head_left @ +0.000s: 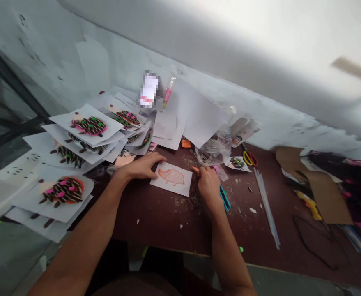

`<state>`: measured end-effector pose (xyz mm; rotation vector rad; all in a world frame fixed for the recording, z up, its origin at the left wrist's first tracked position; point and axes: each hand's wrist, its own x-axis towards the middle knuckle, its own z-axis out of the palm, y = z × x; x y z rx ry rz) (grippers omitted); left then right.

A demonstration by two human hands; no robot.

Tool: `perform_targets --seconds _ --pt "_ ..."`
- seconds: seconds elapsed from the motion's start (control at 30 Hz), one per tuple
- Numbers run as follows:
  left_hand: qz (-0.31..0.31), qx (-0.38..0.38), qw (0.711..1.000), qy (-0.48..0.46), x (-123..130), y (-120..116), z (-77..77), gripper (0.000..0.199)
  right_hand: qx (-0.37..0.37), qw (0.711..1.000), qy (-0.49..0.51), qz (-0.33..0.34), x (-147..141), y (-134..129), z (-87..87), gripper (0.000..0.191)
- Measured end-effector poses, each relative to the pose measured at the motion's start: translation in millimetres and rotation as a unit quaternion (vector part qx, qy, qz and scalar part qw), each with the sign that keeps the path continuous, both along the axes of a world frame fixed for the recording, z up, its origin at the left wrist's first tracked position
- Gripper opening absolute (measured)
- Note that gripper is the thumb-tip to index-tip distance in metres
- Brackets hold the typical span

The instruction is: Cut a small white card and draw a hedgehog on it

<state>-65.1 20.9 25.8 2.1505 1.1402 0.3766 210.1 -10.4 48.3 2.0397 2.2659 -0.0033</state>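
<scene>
Pinched between the fingers and thumb of the right hand [209,183] is an orange coloring stick [195,168], just beside the right edge of a small white card [185,189]. Its short visible end points left and slightly away from the person, toward the card; the rest is hidden in the hand, and whether the tip touches anything cannot be told.

On the near part of the dark red table [155,222], between the hands, the card lies flat. Its long axis runs left to right, the right end slanting nearer the person. An orange animal drawing [172,176] follows that axis, snout to the left and legs toward the person.

The left hand [143,166] rests at the card's left end, thumb and fingers apart, with nothing pinched between them.

Right of the right hand lies a teal tool [225,198], with a small decorated card [238,163], scissors [249,158] and clear sticks [267,209] beyond it. A yellow glue gun [311,205] is farther right. Stacked sheets with spiky decorated animals [89,124] cover the left side, and a clear plastic bag [214,151] sits beyond the right hand.
</scene>
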Motion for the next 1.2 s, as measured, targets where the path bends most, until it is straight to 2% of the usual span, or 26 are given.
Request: perform_targets --seconds 0.23,0.37,0.53,0.77,0.97,1.07,1.13,1.2 --pt "0.007 0.008 1.0 0.014 1.6 -1.2 0.0 0.067 -0.011 0.999 -0.024 -0.041 -3.0 -2.3 7.1 0.029" --pt "0.004 0.008 1.0 0.028 3.3 -1.9 1.5 0.069 0.007 0.999 -0.018 -0.041 -3.0 -1.9 5.5 0.024" --pt "0.003 0.003 0.999 0.038 4.6 -2.1 3.2 0.069 -0.008 0.999 -0.027 -0.045 -3.4 0.1 4.0 0.024" --pt "0.003 0.0 0.999 0.033 3.7 -1.0 0.4 0.069 -0.026 0.997 -0.035 -0.056 -5.4 -1.3 15.6 0.022" --pt "0.019 0.036 0.999 0.012 6.3 -0.4 -4.2 0.057 0.007 1.0 0.002 -0.016 -16.1 -0.1 22.9 0.019" --pt "0.065 0.043 0.997 -0.02 9.5 1.8 -9.8 0.045 -0.009 1.0 0.0 0.013 -23.4 5.8 24.2 0.021" --pt "0.105 0.05 0.992 -0.042 11.3 3.6 -14.0 0.043 -0.012 0.999 -0.001 0.034 -28.7 13.5 25.2 0.024" --pt "0.118 0.057 0.99 -0.05 12.5 5.0 -17.5 0.043 -0.005 0.998 0.006 0.057 -34.9 24.6 25.6 0.028"
